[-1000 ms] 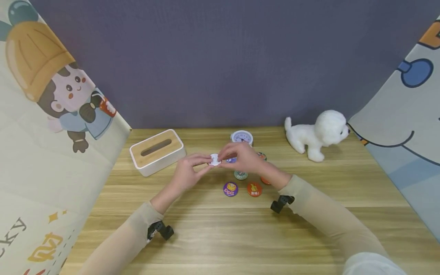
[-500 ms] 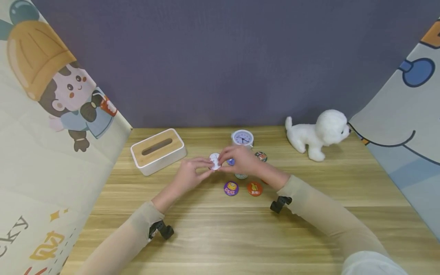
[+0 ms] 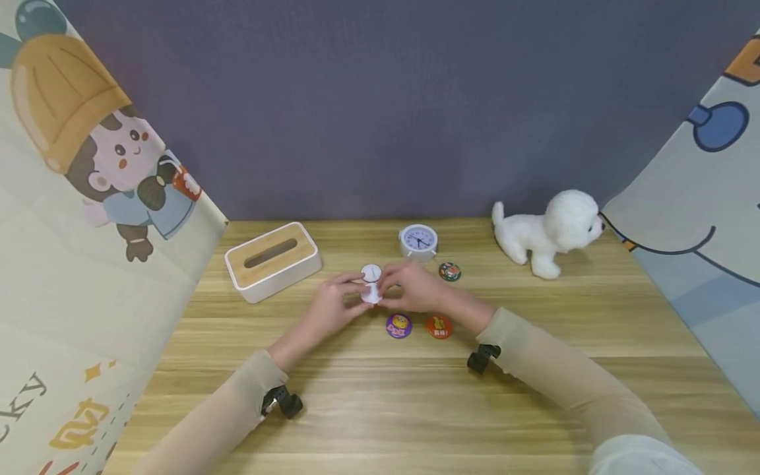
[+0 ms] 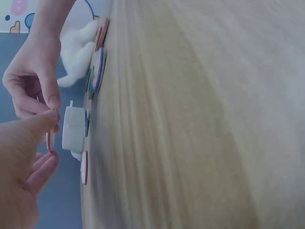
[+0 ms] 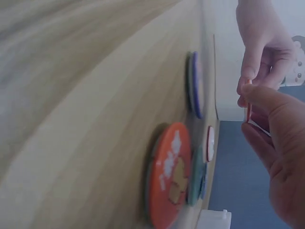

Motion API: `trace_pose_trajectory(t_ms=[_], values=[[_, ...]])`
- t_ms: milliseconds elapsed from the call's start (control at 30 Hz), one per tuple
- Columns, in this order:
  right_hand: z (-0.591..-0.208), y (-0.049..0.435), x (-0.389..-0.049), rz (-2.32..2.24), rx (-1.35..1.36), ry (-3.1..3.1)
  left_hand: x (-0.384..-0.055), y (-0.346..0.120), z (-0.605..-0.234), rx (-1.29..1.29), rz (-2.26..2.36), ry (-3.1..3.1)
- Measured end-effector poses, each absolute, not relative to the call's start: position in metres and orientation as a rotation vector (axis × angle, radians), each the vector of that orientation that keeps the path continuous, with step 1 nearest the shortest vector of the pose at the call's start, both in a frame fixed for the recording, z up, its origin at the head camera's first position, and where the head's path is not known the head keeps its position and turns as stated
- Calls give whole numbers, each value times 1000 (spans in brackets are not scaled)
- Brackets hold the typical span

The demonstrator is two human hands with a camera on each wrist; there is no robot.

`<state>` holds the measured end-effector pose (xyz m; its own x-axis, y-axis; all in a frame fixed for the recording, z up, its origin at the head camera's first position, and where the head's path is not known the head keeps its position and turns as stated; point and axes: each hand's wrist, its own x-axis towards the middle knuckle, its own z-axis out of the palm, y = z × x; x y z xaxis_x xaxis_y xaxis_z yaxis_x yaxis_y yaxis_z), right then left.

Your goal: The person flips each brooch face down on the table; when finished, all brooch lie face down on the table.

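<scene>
So from the head camera you get both hands meeting over the table, and the badge between them only shows a pale side. The wrist cams catch it edge-on instead, and there you can see an orange-red rim and that it's held up off the wood. Left hand has it pinched, thumb at one edge and fingertips at the other, so they're only about as far apart as the badge is wide. Right hand is doing the same from its side, clamped on the same badge, and the two thumbs nearly touch. In the head view a white badge lies flat just behind the held one, and both wrist cams add that it has a red edge. Right wrist cam also shows a green badge with a blue badge behind it, which the right hand mostly covers from above. The purple badge and orange badge sit on the near side of the hands, while the clock is at the back.
</scene>
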<state>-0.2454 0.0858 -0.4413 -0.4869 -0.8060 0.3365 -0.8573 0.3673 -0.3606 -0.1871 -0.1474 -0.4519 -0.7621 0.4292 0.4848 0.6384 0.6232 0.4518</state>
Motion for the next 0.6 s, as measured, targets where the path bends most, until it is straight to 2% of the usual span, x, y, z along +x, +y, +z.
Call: trace_pose_trajectory(t_ms=[600], values=[[-457,83,-245,804,1567,-2536,-186,-148,-466,-832,-862,-2677]])
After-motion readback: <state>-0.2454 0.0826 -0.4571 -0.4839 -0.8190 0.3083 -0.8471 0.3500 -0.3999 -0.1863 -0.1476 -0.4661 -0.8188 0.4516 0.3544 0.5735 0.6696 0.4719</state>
